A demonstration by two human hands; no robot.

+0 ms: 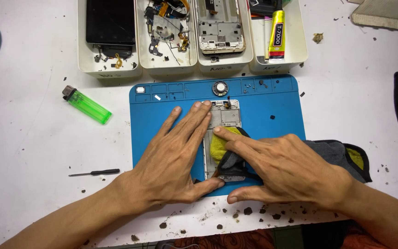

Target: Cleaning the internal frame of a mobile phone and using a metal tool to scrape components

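Left hand flat, pinning the phone frame; right hand pressing a yellow cloth. Hard rubbing could snag small parts.

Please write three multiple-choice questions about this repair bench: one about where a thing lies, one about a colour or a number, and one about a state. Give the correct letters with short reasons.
1. Where does the green lighter lie?
A. On the white table, left of the blue mat
B. Inside one of the trays
C. On the mat, under a hand

2. How many white trays stand in a row behind the blue mat?
A. Two
B. Four
C. Six

3. What is the right hand doing?
A. Resting empty on the table
B. Holding the small screwdriver
C. Pressing a yellow and grey cloth onto the phone frame

Answers
1. A: the lighter rests on bare table, apart from the mat's left edge.
2. B: four trays stand side by side along the top.
3. C: its fingers push the cloth onto the phone frame, while the left hand lies flat beside it; the screwdriver lies untouched on the table.
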